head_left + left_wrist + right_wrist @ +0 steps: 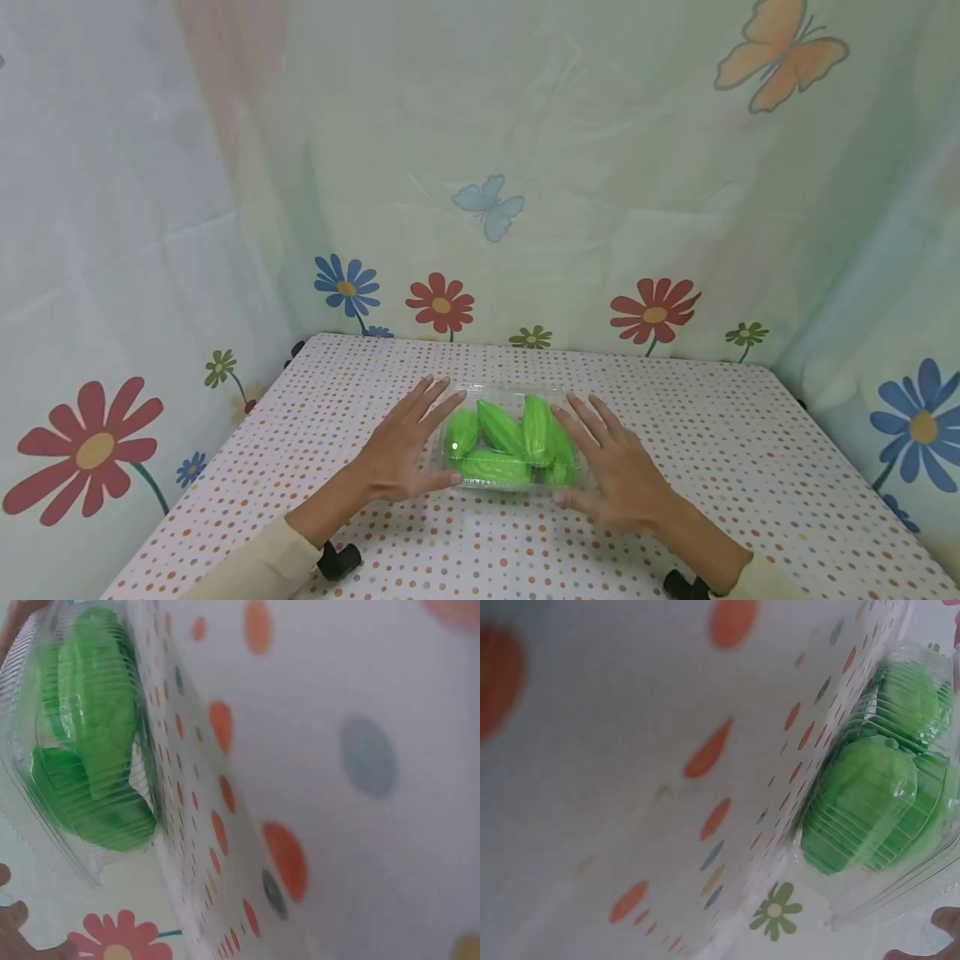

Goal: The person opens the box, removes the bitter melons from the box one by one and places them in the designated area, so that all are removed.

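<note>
A clear plastic clamshell box (517, 389) sits on the table between both hands. Inside it lie several shiny bright-green ribbed pieces, shaped like star fruit (498, 427). At the box's left side is my left hand (400, 448), fingers spread and straight, thumb near the front corner. My right hand (621, 472) mirrors it on the right, its fingers extended along that side and overlapping the box's edge in the head view. Both wrist views show the ridged walls of the box (67, 859) and the green fruit (855, 795), with fingertips (949, 921) off to the side.
The table (375, 383) wears a white cover with coloured dots. Light curtains (570, 208) printed with flowers and butterflies enclose it at the back and on both sides. Dark strapped devices (339, 562) sit at both wrists.
</note>
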`<state>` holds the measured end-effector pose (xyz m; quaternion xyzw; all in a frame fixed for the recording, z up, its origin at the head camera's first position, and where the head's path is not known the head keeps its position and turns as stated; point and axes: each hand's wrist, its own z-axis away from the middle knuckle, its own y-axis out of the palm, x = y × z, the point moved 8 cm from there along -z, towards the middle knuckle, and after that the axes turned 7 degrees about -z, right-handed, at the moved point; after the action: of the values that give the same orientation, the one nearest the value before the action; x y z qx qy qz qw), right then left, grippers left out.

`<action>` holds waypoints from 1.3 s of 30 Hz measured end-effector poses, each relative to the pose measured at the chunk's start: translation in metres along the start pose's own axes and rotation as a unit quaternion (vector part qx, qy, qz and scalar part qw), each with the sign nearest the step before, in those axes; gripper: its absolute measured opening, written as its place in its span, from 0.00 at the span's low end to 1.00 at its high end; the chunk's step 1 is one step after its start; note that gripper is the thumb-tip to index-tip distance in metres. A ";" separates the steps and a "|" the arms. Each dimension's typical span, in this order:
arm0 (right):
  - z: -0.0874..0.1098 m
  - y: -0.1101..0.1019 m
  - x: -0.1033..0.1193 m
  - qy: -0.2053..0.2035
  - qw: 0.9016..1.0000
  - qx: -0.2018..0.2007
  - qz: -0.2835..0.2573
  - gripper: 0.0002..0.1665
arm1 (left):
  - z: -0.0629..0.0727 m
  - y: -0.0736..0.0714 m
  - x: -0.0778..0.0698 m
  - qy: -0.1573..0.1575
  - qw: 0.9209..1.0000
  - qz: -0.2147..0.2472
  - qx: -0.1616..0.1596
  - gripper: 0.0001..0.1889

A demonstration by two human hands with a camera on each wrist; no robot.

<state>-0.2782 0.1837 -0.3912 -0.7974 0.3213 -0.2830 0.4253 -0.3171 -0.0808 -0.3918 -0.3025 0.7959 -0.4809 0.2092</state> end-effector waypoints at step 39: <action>0.015 0.040 -0.030 0.343 0.785 0.095 -0.507 0.69 | 0.017 0.050 0.011 -0.274 0.713 0.636 0.108 0.61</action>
<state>-0.2971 0.1963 -0.4377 -0.6516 -0.0333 -0.7417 0.1556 -0.3284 -0.0812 -0.4448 0.1813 0.6508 -0.2127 0.7060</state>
